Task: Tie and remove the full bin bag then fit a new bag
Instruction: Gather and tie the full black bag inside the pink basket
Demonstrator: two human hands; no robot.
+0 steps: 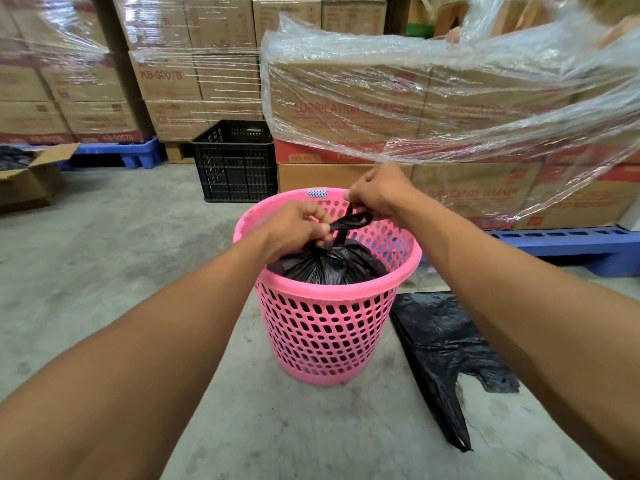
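A pink perforated plastic bin [325, 327] stands on the concrete floor in the middle of the view. Inside it sits a full black bin bag [332, 263], gathered at its top. My left hand [298, 226] grips one black handle strip of the bag just above the gathered neck. My right hand [377, 194] pinches the other strip, pulled up and to the right, over the bin's far rim. The two strips cross between my hands. A flat, empty black bag [440, 344] lies on the floor to the right of the bin.
A black plastic crate [235, 161] stands behind the bin. Shrink-wrapped stacks of cardboard boxes [346, 109] on blue pallets [568, 244] fill the back and right. Loose clear wrap [485, 81] hangs overhead. An open carton [27, 181] sits at the left.
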